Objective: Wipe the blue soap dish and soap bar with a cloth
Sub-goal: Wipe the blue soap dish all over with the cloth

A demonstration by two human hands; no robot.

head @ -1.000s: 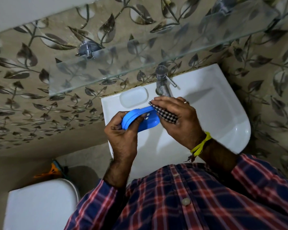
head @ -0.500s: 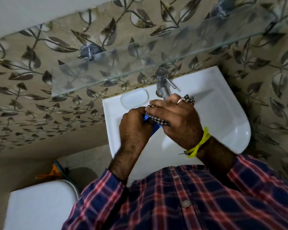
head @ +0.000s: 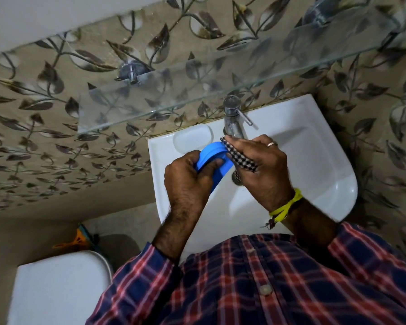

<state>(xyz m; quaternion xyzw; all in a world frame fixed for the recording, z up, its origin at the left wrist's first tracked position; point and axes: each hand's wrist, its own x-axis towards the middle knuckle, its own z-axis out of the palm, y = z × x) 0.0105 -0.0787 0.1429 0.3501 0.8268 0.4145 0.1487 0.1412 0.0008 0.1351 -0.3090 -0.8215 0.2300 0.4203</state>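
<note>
Over the white sink point(head: 314, 160) my left hand point(head: 188, 181) grips the blue soap dish point(head: 213, 153), which is tilted on its edge. My right hand point(head: 260, 167) holds a black-and-white checked cloth point(head: 239, 156) bunched in its fingers. The cloth is pressed against the dish's upper right rim. No soap bar shows in this view; the inside of the dish is hidden by my hands.
A chrome tap point(head: 232, 118) stands just behind my hands. An empty moulded soap recess point(head: 192, 137) lies left of it. A glass shelf point(head: 197, 90) juts from the leaf-patterned wall above. A white toilet tank point(head: 61, 287) and an orange brush point(head: 75, 240) are at the lower left.
The dish was hidden behind my left hand half a second ago; it now shows again, tilted up. My right hand has slid the cloth along the dish's rim.
</note>
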